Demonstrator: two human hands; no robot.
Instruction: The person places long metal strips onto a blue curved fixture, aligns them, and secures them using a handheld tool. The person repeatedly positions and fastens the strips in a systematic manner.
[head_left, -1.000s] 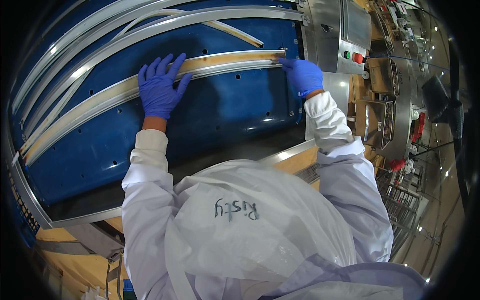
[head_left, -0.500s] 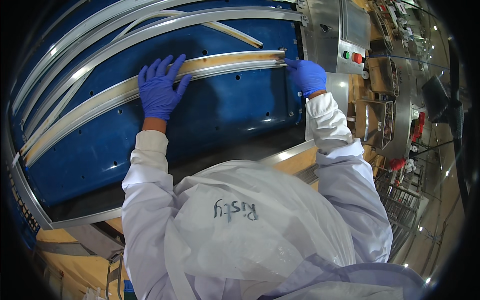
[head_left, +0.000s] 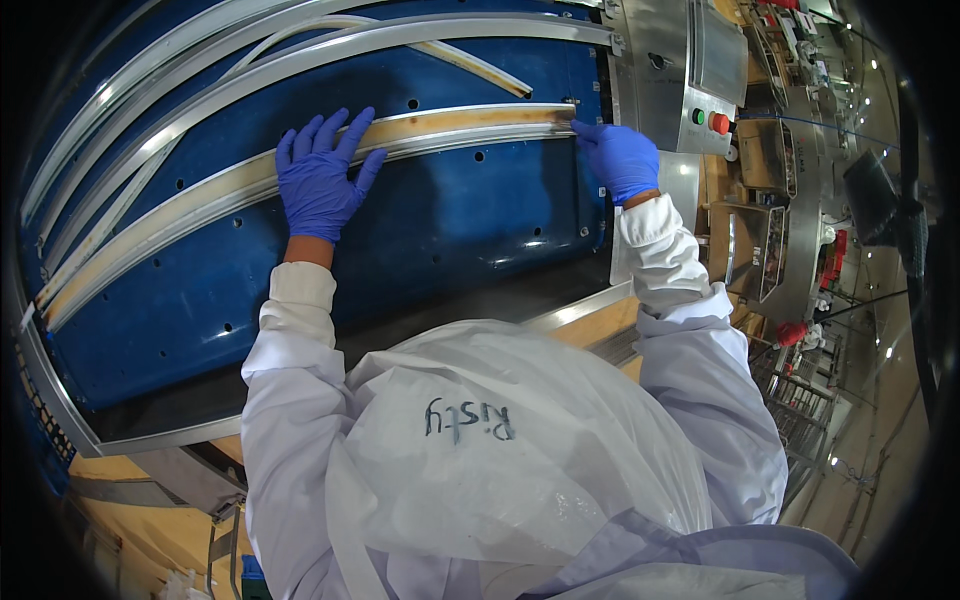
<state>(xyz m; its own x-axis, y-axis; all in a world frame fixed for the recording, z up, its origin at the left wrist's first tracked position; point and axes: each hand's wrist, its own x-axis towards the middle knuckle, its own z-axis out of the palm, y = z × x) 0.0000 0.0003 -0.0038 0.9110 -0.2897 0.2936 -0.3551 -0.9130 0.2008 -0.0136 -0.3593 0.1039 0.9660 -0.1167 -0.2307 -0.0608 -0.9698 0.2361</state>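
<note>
A long, narrow metal rail [head_left: 470, 122] with a stained, yellowish-brown face lies across a blue panel [head_left: 400, 220]. My left hand [head_left: 322, 178], in a blue-violet glove, rests on the rail left of its middle, with fingers spread and thumb apart. At the rail's right end is my right hand [head_left: 622, 160], gloved alike. Its fingers are drawn together, fingertips against the end of the rail, where the face looks darker. Whether a small thing is pinched there cannot be seen. Both forearms wear white sleeves.
Beyond the rail run more metal rails [head_left: 400, 40] and a loose, stained strip [head_left: 475, 68]. To the right stands a steel control box [head_left: 680, 90] with a green button [head_left: 698, 116] and a red button [head_left: 719, 123]. Wire-handled bins [head_left: 755, 250] stand farther right.
My right hand has shifted slightly right, along with a small shift of the whole view. My left hand keeps its place on the rail.
</note>
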